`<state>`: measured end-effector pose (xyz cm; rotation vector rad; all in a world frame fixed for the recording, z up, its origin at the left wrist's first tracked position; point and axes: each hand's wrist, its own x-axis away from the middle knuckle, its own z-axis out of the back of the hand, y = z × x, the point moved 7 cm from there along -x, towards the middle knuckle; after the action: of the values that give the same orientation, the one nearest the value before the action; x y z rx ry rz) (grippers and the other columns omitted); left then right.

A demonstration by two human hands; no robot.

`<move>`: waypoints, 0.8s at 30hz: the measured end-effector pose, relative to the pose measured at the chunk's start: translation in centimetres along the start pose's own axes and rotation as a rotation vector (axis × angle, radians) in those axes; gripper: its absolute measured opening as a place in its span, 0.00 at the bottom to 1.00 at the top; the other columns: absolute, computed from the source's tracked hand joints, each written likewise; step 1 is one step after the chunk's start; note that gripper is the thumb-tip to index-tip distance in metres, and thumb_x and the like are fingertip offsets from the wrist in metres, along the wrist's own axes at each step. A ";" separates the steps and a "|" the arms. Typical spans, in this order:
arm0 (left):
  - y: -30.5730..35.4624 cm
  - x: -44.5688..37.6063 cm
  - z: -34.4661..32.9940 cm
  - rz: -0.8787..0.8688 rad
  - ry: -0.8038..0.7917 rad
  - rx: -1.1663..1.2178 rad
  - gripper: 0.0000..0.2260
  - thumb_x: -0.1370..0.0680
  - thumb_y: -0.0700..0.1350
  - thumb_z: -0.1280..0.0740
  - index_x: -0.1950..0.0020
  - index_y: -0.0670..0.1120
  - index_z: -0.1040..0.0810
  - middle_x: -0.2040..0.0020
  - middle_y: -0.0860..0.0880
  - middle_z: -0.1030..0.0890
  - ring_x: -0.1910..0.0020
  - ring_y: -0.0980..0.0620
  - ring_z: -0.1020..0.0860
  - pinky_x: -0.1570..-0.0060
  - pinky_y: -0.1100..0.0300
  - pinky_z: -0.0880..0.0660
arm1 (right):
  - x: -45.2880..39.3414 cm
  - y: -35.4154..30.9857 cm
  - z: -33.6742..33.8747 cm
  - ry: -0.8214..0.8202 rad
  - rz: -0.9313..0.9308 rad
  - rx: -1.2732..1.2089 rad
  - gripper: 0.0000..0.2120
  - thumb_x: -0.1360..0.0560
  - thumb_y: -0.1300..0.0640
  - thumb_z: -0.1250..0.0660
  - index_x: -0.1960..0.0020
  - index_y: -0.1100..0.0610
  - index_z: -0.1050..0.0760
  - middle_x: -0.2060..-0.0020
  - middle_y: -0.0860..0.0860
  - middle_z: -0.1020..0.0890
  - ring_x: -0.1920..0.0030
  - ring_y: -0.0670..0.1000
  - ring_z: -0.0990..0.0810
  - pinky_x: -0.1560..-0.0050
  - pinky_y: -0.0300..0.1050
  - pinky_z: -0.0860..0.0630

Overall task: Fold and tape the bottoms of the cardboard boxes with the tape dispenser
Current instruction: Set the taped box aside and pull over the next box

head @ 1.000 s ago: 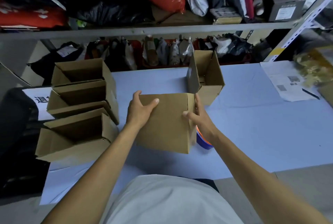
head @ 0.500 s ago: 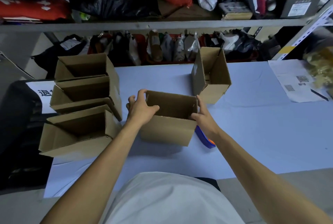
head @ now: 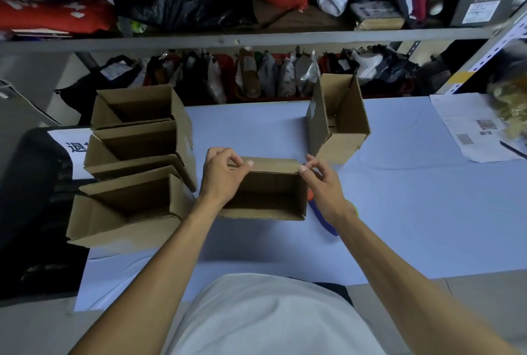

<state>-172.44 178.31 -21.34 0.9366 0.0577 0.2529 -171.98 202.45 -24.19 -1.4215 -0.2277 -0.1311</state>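
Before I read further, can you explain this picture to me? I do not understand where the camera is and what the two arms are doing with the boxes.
There is no machine here. A person wears a camera on the head, so you look down along both arms at a blue table.

The left hand and the right hand each pinch the far flap of an open box in the middle.

On the left stand three more open boxes in a row. Another box stands behind, to the right. Beside the middle box, partly under the right arm, lies a blue and orange tape dispenser; nobody holds it. Printed papers lie at the far right. Shelves full of bags are behind the table.
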 end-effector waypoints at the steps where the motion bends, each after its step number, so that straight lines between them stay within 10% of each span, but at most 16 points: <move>1: -0.1 0.2 -0.1 -0.013 -0.017 -0.013 0.09 0.26 0.49 0.27 0.62 0.50 0.24 0.44 0.52 0.28 0.44 0.56 0.27 0.53 0.75 0.37 | 0.0 0.2 0.0 0.000 -0.007 -0.009 0.07 0.21 0.51 0.34 0.55 0.54 0.26 0.30 0.45 0.29 0.34 0.46 0.29 0.34 0.45 0.34; 7: -0.8 1.5 -2.9 -0.042 -0.426 -0.342 0.19 0.32 0.47 0.26 0.41 0.55 0.20 0.36 0.51 0.24 0.38 0.50 0.27 0.42 0.62 0.31 | 0.8 2.8 -0.1 -0.076 -0.080 0.065 0.08 0.26 0.63 0.30 0.55 0.51 0.25 0.37 0.46 0.25 0.33 0.51 0.27 0.35 0.53 0.28; 17: -3.0 6.0 -7.2 -0.042 -0.393 -0.631 0.37 0.33 0.63 0.29 0.26 0.63 0.37 0.20 0.51 0.51 0.23 0.46 0.54 0.26 0.39 0.55 | 3.9 7.3 -0.4 -0.099 -0.111 0.021 0.24 0.25 0.71 0.33 0.32 0.56 0.29 0.34 0.51 0.25 0.34 0.48 0.26 0.36 0.42 0.27; 21: -2.2 6.5 -9.3 -0.076 -0.415 -0.672 0.37 0.32 0.65 0.31 0.25 0.65 0.40 0.19 0.49 0.54 0.22 0.45 0.58 0.27 0.38 0.60 | 4.3 7.5 4.4 0.158 -0.002 0.653 0.17 0.27 0.63 0.33 0.38 0.59 0.25 0.48 0.52 0.22 0.47 0.52 0.24 0.48 0.47 0.27; 24: -1.4 6.6 -10.5 -0.133 -0.465 -0.675 0.34 0.31 0.62 0.31 0.26 0.66 0.39 0.19 0.50 0.55 0.22 0.45 0.58 0.28 0.36 0.60 | 4.1 8.2 5.3 0.087 -0.050 0.947 0.21 0.27 0.62 0.31 0.35 0.60 0.27 0.41 0.57 0.24 0.42 0.59 0.26 0.48 0.52 0.23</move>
<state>-167.38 187.37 -28.33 0.2980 -0.3736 -0.0779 -166.54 209.12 -30.45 -0.4680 -0.2111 -0.1038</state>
